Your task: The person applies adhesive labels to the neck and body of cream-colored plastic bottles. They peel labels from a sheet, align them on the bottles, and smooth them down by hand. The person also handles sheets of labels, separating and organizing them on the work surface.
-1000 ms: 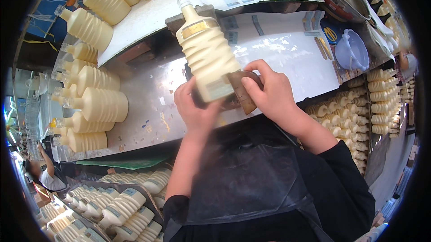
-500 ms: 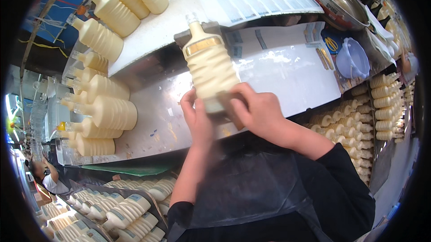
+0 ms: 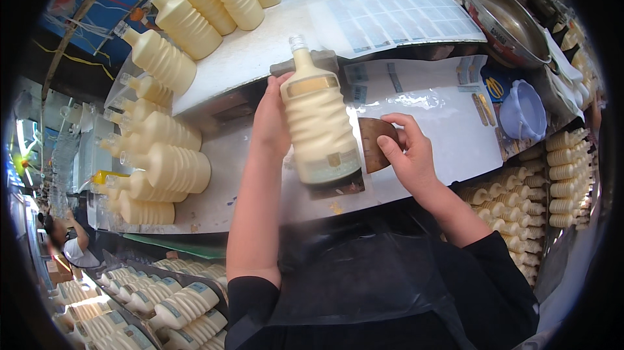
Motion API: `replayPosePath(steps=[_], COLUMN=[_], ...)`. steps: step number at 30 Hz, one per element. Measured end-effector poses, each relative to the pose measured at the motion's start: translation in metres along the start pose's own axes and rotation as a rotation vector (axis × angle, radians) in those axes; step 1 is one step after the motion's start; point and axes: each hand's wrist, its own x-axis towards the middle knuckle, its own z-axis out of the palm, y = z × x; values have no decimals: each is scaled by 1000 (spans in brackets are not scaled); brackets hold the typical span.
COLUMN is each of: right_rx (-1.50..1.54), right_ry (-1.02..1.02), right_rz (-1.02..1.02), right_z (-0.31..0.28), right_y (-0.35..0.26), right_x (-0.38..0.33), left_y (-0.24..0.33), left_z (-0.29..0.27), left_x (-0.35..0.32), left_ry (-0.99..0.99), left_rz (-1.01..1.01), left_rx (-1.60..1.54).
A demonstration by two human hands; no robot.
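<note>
A cream ribbed bottle (image 3: pixel 318 116) with a clear cap lies on its back before me, its neck pointing away. A gold band crosses its shoulder, and a pale label sits near its base. My left hand (image 3: pixel 272 113) rests along the bottle's left side by the shoulder, fingers partly hidden behind it. Just right of the bottle, my right hand (image 3: pixel 411 152) pinches a brown flat scraper (image 3: pixel 375 144) between thumb and fingers. A dark support (image 3: pixel 325 61) shows beneath the bottle's neck end.
Several similar bottles (image 3: pixel 174 168) line the table's left side. A sheet of labels (image 3: pixel 390 15) covers the raised white board. At right are a lavender basin (image 3: pixel 522 109), a metal pan (image 3: pixel 506 18) and loose labels (image 3: pixel 468 70). Bottle racks (image 3: pixel 504 200) stand below.
My left hand has gone from the bottle's base up to its shoulder. My right hand has moved off the base to the right with the scraper, uncovering the lower label.
</note>
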Motion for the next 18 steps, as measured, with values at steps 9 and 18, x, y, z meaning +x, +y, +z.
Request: replayPosePath(steps=[9,18], right_rx=[-249,-23], right_ry=[168,-305], right_rz=[-963,-1098], right_z=[31,81], right_y=[-44,-61], right_x=[61,19], left_y=[58,35], left_z=[-6,11], left_x=[-30,-94], left_ry=[71,446], left_rz=[-49,270], left_rx=[242,347])
